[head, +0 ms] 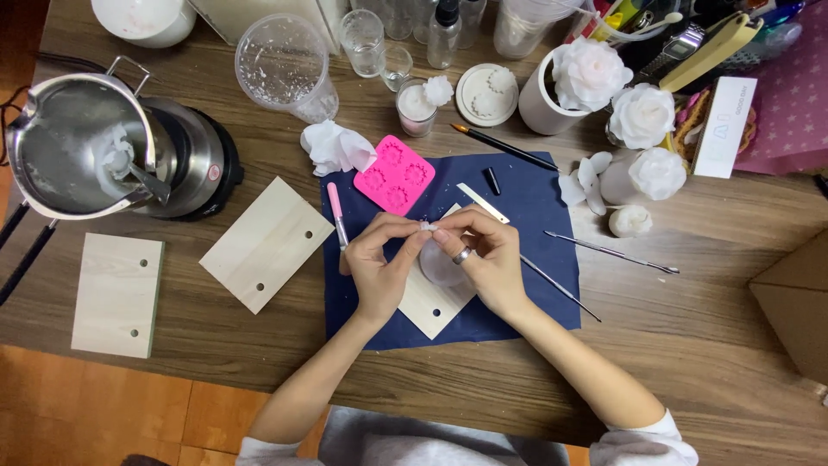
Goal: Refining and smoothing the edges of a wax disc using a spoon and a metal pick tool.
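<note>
While both hands meet over the middle of the desk, the surroundings run like this from the left: a steel melting pot [82, 147] with pale wax in it sits on a small hotplate, two light wooden boards [116, 293] [266, 243] with drilled holes lie flat on the table, and a pink silicone mould [395, 175] rests at the top edge of the dark blue mat [526, 207].

The left hand [377, 263] is closed to a fine pinch, thumb and forefinger tips pressed on a small white wax piece [426, 226] held up above a third board. Below the fingers a rounded, cloudy wax body [438, 266] shows between the palms; I cannot tell which hand supports it. The right hand [483, 259], wearing a ring, pinches the same small piece from the other side, its fingers curled tight.

Judging by how thin such a piece looks, the work calls for light, even pressure from the fingertips, wrists kept low for steadiness.

Further right lie slim metal tools [611, 252] and finished white wax roses [642, 115].
</note>
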